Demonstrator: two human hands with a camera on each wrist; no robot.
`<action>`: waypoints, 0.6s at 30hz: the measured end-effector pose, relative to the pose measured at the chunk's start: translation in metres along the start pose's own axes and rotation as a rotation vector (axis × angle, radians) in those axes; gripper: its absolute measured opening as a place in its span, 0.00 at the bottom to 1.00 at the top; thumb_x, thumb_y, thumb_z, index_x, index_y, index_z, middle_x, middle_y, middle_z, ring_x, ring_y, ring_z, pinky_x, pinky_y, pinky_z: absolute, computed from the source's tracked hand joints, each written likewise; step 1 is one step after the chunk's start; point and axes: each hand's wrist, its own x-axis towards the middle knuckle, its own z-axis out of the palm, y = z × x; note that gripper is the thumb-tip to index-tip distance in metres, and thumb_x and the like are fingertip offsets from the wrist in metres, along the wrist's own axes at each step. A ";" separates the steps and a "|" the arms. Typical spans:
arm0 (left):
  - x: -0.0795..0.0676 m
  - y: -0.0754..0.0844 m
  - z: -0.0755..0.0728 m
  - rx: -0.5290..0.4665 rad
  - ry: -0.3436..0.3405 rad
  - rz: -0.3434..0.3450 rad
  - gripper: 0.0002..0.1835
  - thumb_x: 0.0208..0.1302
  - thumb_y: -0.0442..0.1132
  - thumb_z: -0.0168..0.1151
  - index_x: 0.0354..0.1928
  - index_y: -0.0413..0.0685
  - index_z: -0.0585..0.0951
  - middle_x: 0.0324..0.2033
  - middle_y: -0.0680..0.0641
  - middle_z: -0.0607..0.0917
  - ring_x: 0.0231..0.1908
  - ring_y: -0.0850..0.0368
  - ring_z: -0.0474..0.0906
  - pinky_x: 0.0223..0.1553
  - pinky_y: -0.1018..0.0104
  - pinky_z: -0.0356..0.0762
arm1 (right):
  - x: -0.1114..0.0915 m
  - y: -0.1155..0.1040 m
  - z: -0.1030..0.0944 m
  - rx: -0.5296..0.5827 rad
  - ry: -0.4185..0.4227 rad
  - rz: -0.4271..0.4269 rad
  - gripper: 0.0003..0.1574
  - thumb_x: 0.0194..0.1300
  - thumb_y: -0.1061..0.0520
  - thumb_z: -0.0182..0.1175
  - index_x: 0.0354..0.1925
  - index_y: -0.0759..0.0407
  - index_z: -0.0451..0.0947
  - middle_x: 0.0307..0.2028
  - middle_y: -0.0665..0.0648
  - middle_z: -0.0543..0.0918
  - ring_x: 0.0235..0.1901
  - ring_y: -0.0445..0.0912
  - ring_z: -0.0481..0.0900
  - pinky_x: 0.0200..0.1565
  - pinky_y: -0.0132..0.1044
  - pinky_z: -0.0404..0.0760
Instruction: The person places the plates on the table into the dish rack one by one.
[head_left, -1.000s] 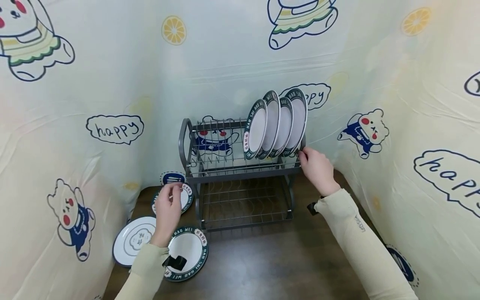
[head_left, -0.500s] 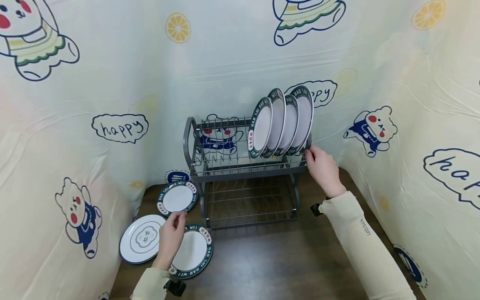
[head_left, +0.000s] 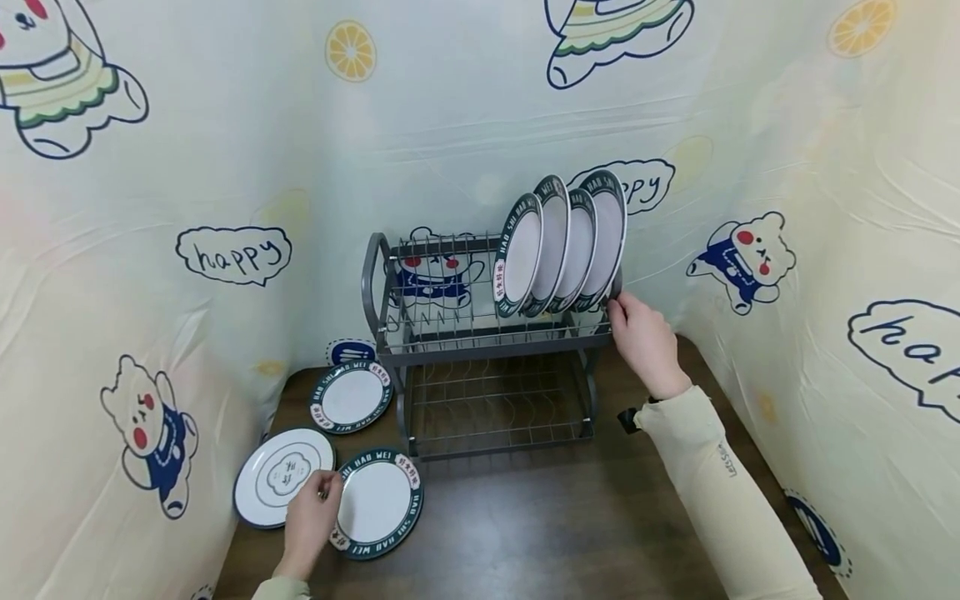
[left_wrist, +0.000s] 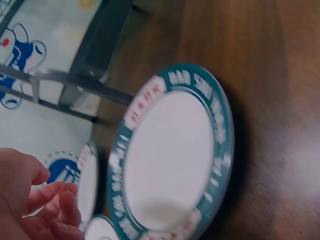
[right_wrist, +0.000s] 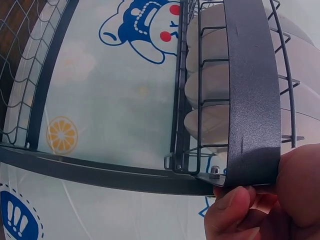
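Note:
A grey two-tier dish rack stands at the back. My right hand grips the right end of its upper tier; the right wrist view has the thumb and fingers at the corner of the metal frame. Several green-rimmed plates stand upright on the right half of that tier. My left hand, fingers loosely bent and holding nothing, hovers between an upside-down white plate and a face-up green-rimmed plate. A further green-rimmed plate lies behind them, left of the rack.
Brown wooden tabletop stretches in front of the rack. A printed pale curtain hangs close around the back and both sides. The rack's lower wire tier sits near the table surface.
My left hand has come down and toward me, away from the far plate to the two nearer plates. My right hand stays on the rack's end. The head view has shifted slightly.

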 end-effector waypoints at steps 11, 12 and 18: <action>-0.004 -0.037 0.004 0.070 -0.035 -0.080 0.17 0.73 0.41 0.52 0.49 0.31 0.80 0.30 0.42 0.81 0.29 0.50 0.74 0.28 0.62 0.69 | 0.001 0.001 0.001 -0.034 0.013 0.000 0.19 0.83 0.52 0.46 0.36 0.59 0.74 0.21 0.57 0.70 0.21 0.55 0.72 0.22 0.44 0.64; -0.004 -0.040 0.004 0.080 -0.036 -0.082 0.17 0.73 0.41 0.52 0.48 0.32 0.80 0.30 0.43 0.80 0.29 0.50 0.74 0.28 0.62 0.69 | 0.001 0.001 0.001 -0.039 0.013 -0.001 0.19 0.83 0.52 0.46 0.36 0.59 0.74 0.21 0.57 0.70 0.21 0.56 0.72 0.22 0.44 0.64; -0.004 -0.051 0.005 0.119 -0.038 -0.085 0.12 0.71 0.42 0.53 0.39 0.38 0.78 0.28 0.44 0.79 0.29 0.49 0.74 0.29 0.60 0.68 | 0.001 0.000 -0.001 -0.057 0.005 -0.003 0.19 0.83 0.52 0.45 0.35 0.59 0.72 0.21 0.58 0.70 0.22 0.57 0.73 0.22 0.47 0.66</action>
